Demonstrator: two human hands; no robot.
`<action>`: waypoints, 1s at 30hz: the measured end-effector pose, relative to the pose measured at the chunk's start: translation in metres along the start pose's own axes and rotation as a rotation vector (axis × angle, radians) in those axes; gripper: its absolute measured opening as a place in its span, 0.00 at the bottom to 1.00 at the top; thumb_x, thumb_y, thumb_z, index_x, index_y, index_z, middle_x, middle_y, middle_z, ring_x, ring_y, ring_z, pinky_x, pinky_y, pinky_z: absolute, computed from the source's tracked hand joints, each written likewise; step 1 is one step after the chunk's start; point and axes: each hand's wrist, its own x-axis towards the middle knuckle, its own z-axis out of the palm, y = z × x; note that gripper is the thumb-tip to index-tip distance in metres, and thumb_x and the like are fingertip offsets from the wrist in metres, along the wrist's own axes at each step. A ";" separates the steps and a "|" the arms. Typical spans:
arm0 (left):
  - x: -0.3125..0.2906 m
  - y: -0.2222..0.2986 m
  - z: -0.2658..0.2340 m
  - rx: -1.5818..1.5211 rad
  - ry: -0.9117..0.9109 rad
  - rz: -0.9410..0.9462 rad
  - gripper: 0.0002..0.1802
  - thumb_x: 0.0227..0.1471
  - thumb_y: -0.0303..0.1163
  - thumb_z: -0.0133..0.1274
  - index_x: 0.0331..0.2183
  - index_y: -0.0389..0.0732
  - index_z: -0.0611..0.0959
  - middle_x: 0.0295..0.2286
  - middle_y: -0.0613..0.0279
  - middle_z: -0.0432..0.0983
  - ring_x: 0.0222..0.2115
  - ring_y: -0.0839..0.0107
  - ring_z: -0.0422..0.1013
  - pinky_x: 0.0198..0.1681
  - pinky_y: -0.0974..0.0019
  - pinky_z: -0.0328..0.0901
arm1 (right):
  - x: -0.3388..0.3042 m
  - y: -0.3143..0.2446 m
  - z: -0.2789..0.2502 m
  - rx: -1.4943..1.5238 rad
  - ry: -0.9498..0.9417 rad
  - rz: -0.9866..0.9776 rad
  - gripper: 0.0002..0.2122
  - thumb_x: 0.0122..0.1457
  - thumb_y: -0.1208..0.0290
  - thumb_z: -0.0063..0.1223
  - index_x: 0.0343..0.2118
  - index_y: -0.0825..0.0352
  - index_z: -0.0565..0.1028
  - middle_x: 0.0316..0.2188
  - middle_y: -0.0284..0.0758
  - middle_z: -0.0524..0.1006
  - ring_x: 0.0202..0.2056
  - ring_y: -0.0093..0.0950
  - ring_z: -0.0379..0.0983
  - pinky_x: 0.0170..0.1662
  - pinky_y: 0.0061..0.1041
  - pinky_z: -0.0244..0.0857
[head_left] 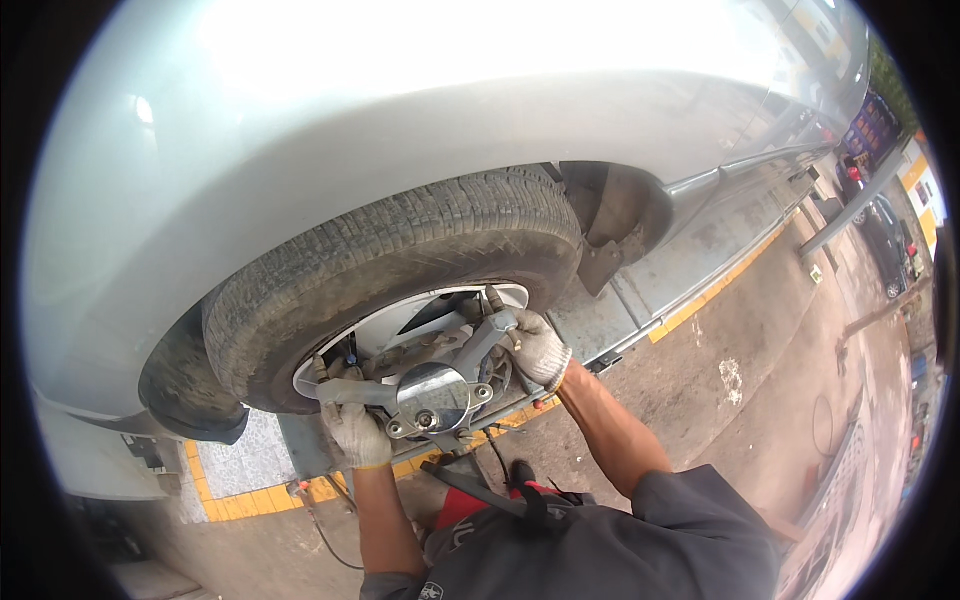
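Clamp status: grey metal multi-arm wheel clamp with a shiny round centre hub [432,392] is sitting against the silver alloy rim [400,330] of the worn black tyre [400,250], which is on the silver car [300,130] parked on a grey steel ramp with a yellow edge stripe [690,300].

Your left hand [355,432], in a dirty white work glove, is wrapped closed around the clamp's lower-left arm. Your right hand [538,347], same kind of glove, is closed on the end of the upper-right arm, right at the rim edge by the tyre bead.

Progress as I read it: clamp is up on the wheel and roughly centred, so placement looks done. What's left is seating the arm tips on the rim lip and tightening. The left-side tip seems to be on the rim, but your glove covers it and the fisheye bend makes it hard to confirm. Right-side tip also hidden under your fingers, so can't tell if it's hooked. Both hands are carrying it, so I'd judge it not yet self-supporting.

Black strap and red tool [480,500] hang at your chest, untouched.
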 end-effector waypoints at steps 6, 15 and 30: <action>-0.005 0.001 0.005 -0.050 -0.020 0.032 0.37 0.68 0.21 0.58 0.74 0.40 0.68 0.61 0.55 0.75 0.56 0.63 0.75 0.60 0.55 0.74 | 0.018 -0.005 0.012 -0.216 0.094 -0.022 0.14 0.82 0.61 0.48 0.52 0.66 0.81 0.38 0.27 0.84 0.34 0.15 0.79 0.36 0.17 0.76; -0.002 -0.008 -0.002 -0.097 -0.025 0.038 0.38 0.67 0.24 0.60 0.74 0.42 0.68 0.60 0.58 0.75 0.56 0.63 0.76 0.60 0.54 0.75 | 0.029 -0.009 0.007 0.187 0.142 0.252 0.13 0.81 0.56 0.52 0.44 0.58 0.81 0.33 0.24 0.82 0.23 0.17 0.75 0.23 0.17 0.68; -0.006 -0.001 0.009 -0.048 -0.047 0.061 0.39 0.67 0.21 0.58 0.75 0.42 0.68 0.60 0.60 0.74 0.58 0.65 0.73 0.64 0.56 0.70 | 0.030 -0.031 0.030 0.212 0.045 0.122 0.06 0.76 0.65 0.62 0.43 0.62 0.81 0.33 0.25 0.79 0.33 0.18 0.78 0.32 0.23 0.75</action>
